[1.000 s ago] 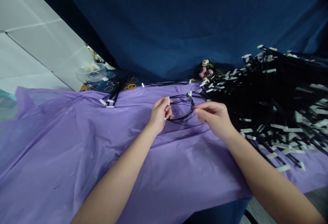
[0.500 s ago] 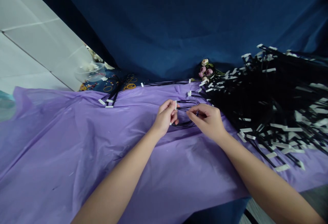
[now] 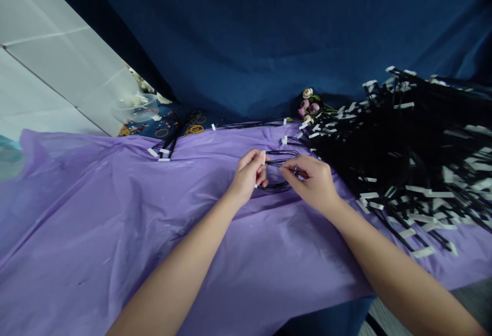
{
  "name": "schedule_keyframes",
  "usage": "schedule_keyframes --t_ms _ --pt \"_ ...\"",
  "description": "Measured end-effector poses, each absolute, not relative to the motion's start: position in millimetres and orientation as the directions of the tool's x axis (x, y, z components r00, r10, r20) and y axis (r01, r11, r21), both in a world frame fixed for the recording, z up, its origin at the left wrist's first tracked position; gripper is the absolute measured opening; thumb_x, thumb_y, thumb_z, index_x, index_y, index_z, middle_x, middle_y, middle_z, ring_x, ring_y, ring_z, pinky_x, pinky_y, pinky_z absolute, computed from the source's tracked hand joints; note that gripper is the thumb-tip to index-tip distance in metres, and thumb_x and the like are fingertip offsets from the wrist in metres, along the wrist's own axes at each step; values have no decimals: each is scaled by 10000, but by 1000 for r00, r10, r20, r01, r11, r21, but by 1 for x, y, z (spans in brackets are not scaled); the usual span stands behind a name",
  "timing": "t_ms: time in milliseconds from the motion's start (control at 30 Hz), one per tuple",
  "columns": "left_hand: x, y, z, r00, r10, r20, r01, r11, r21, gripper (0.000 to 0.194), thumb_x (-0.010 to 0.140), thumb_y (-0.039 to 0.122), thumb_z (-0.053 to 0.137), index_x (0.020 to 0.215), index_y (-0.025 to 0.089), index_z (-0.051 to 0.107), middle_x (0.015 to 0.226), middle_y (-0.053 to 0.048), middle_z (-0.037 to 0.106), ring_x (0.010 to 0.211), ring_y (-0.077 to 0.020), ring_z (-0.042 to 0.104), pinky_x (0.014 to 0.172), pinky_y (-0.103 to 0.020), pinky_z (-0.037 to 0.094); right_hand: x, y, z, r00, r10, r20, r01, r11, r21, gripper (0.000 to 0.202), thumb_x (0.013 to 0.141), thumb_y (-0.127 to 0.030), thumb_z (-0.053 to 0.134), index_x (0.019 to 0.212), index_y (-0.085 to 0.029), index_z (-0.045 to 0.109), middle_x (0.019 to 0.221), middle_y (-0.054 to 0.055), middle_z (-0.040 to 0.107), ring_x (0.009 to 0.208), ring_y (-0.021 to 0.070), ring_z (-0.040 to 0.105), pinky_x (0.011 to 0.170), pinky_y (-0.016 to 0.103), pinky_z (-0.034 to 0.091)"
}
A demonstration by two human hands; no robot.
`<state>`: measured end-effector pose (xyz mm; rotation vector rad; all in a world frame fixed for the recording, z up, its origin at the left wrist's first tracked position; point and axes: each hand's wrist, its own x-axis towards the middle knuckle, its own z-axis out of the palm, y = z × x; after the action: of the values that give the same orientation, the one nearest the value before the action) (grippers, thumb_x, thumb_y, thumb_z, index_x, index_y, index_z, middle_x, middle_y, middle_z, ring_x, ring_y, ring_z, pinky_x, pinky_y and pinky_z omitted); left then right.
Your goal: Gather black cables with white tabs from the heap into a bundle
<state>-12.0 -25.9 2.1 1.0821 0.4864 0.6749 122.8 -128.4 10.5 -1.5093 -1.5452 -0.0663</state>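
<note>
My left hand point(image 3: 251, 172) is closed on a wire bundle, thumb and fingers pinching a white connector point(image 3: 263, 158) at its end. Thin black wires point(image 3: 274, 163) run from that connector to the right and loop back below, where another white end shows under my left fingers. Fingertips together, my right hand point(image 3: 309, 177) pinches some of these black wires a short way from the connector. A small dark shiny piece shows between its fingers, too small to name. Both hands are just above the purple sheet point(image 3: 184, 213).
A large heap of black wires with white connectors point(image 3: 407, 161) covers the right side. Artificial flowers point(image 3: 309, 105) lie behind it. More wires point(image 3: 175, 141), yellow rubber bands point(image 3: 194, 129) and a clear plastic bowl point(image 3: 136, 107) are at the back left. A dark blue cloth point(image 3: 249, 38) hangs behind.
Almost nothing differs. Both hands keep the same grip on the wires; my right fingers have shifted only very slightly.
</note>
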Motion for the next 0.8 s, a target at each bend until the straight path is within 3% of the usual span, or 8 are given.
schedule_keyframes --t_ms 233,533,800 --pt "-10 -28 2 700 706 -106 -229 362 903 312 804 477 632 807 179 540 525 91 326 360 -37 303 385 -194 381 123 -130 3 92 704 705 897 249 -365 59 876 -162 585 872 -160 643 822 28 655 727 115 609 651 213 448" --pt "-8 -36 -3 688 706 -170 -213 420 882 365 758 520 660 816 179 543 514 93 338 355 -40 303 381 -198 368 122 -127 2 -35 668 743 955 241 -171 62 886 -191 612 876 -176 672 794 7 655 677 103 610 570 212 387" --pt "-9 -43 1 652 733 -193 -211 420 883 414 715 544 692 789 170 531 484 97 333 345 -41 305 355 -184 318 120 -121 -1 -117 619 776 954 287 -85 194 929 -191 546 795 -190 686 673 -2 614 608 97 570 584 219 375"
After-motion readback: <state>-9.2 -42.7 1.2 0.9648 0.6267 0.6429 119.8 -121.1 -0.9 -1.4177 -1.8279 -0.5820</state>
